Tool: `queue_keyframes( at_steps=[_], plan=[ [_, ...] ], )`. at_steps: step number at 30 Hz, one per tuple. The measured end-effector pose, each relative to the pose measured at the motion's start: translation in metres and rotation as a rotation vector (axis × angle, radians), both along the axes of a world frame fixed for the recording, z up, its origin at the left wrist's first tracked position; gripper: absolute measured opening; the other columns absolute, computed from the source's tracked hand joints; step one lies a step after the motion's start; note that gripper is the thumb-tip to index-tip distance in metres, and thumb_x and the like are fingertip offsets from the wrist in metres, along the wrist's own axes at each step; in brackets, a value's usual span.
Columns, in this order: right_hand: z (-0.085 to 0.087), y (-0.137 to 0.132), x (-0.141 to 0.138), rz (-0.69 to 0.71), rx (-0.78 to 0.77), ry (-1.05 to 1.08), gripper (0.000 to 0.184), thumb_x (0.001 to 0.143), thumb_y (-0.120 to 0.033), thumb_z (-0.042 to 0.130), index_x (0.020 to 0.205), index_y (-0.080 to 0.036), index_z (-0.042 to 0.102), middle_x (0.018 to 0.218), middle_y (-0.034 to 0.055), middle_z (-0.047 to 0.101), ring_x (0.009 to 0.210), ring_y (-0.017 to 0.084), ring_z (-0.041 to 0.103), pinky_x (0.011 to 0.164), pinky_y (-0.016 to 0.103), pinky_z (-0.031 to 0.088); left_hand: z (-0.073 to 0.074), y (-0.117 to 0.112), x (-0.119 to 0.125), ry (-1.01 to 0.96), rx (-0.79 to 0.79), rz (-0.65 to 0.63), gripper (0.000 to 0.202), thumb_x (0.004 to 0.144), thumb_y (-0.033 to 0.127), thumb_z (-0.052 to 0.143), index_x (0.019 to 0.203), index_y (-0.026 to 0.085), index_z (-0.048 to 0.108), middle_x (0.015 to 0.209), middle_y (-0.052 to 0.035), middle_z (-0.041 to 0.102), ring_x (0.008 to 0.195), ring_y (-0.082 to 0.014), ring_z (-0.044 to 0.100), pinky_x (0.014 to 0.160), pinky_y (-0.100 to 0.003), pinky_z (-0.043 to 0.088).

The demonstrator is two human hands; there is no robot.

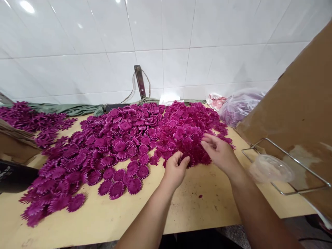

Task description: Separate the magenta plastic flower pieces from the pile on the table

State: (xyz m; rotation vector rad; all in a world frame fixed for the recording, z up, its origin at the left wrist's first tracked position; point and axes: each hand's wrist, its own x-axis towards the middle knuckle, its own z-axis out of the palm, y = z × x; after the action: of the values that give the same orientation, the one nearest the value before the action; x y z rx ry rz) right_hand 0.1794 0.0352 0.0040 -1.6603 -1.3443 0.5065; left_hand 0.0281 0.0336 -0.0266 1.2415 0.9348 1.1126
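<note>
A wide heap of magenta fabric flower petals (pixel 121 138) covers the wooden table (pixel 202 204). A brighter pink heap (pixel 186 128) lies to its right. My left hand (pixel 175 169) rests at the near edge of the pink heap, its thumb and fingers curled round a petal piece there. My right hand (pixel 219 150) reaches in from the right, fingers bent and touching the petals at that heap's edge. Whether the right hand holds one is unclear.
A cardboard sheet (pixel 298 114) leans at the right, with a wire frame (pixel 285 155) and a clear plastic cup (pixel 271 168) below it. Plastic bags (pixel 238 105) lie at the back right. More petals (pixel 26 117) sit on a box at the left. White tiled wall behind.
</note>
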Motion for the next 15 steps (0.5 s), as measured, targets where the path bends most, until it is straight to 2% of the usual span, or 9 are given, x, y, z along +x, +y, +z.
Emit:
queue_keyframes(
  at_steps=[2, 4, 8, 10, 12, 15],
  plan=[
    [0.005, -0.015, -0.020, 0.190, -0.043, 0.081, 0.031, 0.075, -0.035, 0.056, 0.099, -0.017, 0.063, 0.093, 0.0108, 0.069, 0.082, 0.021, 0.065, 0.075, 0.035, 0.052, -0.001, 0.001, -0.001, -0.035, -0.044, 0.021, 0.035, 0.062, 0.046, 0.064, 0.054, 0.018, 0.044, 0.051, 0.0063, 0.038, 0.052, -0.0088, 0.034, 0.052, -0.023, 0.027],
    [0.007, -0.024, -0.034, 0.320, -0.082, 0.100, 0.024, 0.074, -0.032, 0.059, 0.093, -0.019, 0.064, 0.091, 0.0075, 0.070, 0.082, 0.020, 0.065, 0.074, 0.034, 0.052, -0.003, 0.002, 0.000, -0.078, -0.101, 0.034, 0.040, 0.058, 0.051, 0.065, 0.052, 0.018, 0.042, 0.049, 0.0072, 0.036, 0.049, -0.0076, 0.031, 0.049, -0.022, 0.026],
    [0.005, -0.025, -0.041, 0.417, -0.132, 0.139, 0.021, 0.072, -0.020, 0.059, 0.093, -0.020, 0.064, 0.090, 0.0053, 0.070, 0.082, 0.019, 0.065, 0.076, 0.034, 0.051, -0.003, 0.003, 0.000, -0.111, -0.164, 0.054, 0.048, 0.058, 0.062, 0.062, 0.052, 0.018, 0.043, 0.048, 0.0069, 0.037, 0.047, -0.0068, 0.032, 0.048, -0.022, 0.026],
    [0.003, -0.023, -0.040, 0.406, -0.118, 0.115, 0.018, 0.073, -0.019, 0.057, 0.088, -0.019, 0.065, 0.087, 0.0051, 0.071, 0.080, 0.019, 0.065, 0.075, 0.033, 0.050, -0.001, 0.002, -0.001, -0.137, -0.190, 0.037, 0.052, 0.060, 0.067, 0.057, 0.054, 0.017, 0.046, 0.049, 0.0054, 0.040, 0.048, -0.0077, 0.035, 0.049, -0.022, 0.029],
    [0.002, -0.024, -0.039, 0.332, -0.053, 0.025, 0.015, 0.075, -0.021, 0.053, 0.083, -0.019, 0.066, 0.082, 0.0046, 0.070, 0.076, 0.018, 0.065, 0.071, 0.032, 0.049, 0.002, 0.000, 0.000, -0.156, -0.175, -0.004, 0.054, 0.060, 0.070, 0.054, 0.055, 0.017, 0.048, 0.050, 0.0042, 0.043, 0.050, -0.0089, 0.038, 0.050, -0.023, 0.032],
    [0.004, -0.026, -0.041, 0.156, 0.068, -0.112, 0.018, 0.078, -0.025, 0.047, 0.076, -0.019, 0.064, 0.069, 0.0032, 0.067, 0.062, 0.016, 0.061, 0.060, 0.027, 0.045, 0.004, -0.002, 0.001, -0.138, -0.055, -0.072, 0.045, 0.061, 0.061, 0.062, 0.065, 0.016, 0.054, 0.058, 0.0029, 0.049, 0.057, -0.0108, 0.044, 0.056, -0.023, 0.037]
  ],
)
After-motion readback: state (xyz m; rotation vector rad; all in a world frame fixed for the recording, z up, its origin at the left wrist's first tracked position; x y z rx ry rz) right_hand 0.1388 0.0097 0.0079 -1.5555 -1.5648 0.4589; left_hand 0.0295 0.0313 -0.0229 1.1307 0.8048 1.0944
